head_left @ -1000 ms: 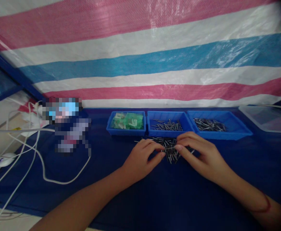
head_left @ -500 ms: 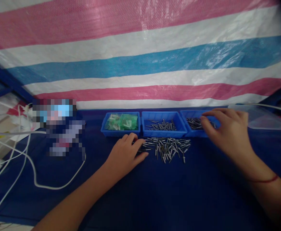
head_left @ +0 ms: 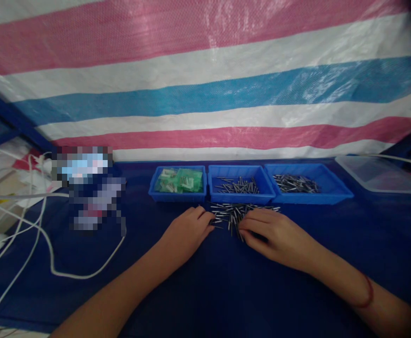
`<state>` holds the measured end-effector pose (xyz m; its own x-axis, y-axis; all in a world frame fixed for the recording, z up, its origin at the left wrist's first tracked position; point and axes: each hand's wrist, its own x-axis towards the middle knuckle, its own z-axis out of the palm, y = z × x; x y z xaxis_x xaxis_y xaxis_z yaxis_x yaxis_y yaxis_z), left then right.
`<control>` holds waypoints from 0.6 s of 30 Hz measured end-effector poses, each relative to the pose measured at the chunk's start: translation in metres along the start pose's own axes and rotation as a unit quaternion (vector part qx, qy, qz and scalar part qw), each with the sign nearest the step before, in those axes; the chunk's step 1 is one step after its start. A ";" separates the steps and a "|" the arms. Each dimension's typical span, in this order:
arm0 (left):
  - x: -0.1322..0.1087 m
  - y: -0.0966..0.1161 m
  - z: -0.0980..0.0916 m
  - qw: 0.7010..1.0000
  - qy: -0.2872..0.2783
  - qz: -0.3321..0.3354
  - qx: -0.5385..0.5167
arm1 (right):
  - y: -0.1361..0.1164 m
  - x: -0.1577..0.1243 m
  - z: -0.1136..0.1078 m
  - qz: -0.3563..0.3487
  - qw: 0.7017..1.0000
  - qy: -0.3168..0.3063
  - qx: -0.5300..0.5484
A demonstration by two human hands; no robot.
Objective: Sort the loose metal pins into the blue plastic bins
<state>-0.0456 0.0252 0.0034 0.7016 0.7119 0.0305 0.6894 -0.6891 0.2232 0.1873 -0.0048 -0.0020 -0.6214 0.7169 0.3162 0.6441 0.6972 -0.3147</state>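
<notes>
A loose pile of thin metal blind rivets [head_left: 234,213] lies on the dark blue tabletop, in front of a row of blue bins. At the pile's left edge is my left hand [head_left: 188,228], its fingers bent and close together; what they hold, if anything, is hidden. From the right, my right hand [head_left: 274,234] reaches into the pile, thumb and fingertips pinched on a rivet. Behind the pile, the middle bin [head_left: 240,195] contains some rivets, and the right bin [head_left: 332,196] a denser heap. Small green packets [head_left: 187,180] fill the left bin [head_left: 177,197].
A clear plastic lid or tray [head_left: 377,174] lies at the back right. White cables [head_left: 82,276] run over the left side of the table, beside a pixelated patch. A striped plastic sheet [head_left: 205,101] hangs behind the bins.
My right hand has moved from above the right bin left and down to the rivet pile. My left hand stays at the pile's left edge, its thumb now closer to the fingers.
</notes>
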 end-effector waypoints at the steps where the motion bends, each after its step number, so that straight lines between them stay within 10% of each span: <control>1: 0.000 0.000 0.000 1.000 0.005 0.003 -0.005 | 0.000 0.000 0.000 -0.001 1.000 0.004 0.001; 18: -0.001 0.007 0.000 0.998 0.043 0.011 -0.035 | 0.009 0.000 0.004 0.040 0.998 -0.001 -0.056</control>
<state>-0.0416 0.0202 0.0049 0.6956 0.7085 0.1195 0.6585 -0.6952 0.2882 0.1917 0.0011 -0.0081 -0.5670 0.7697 0.2934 0.7373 0.6330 -0.2360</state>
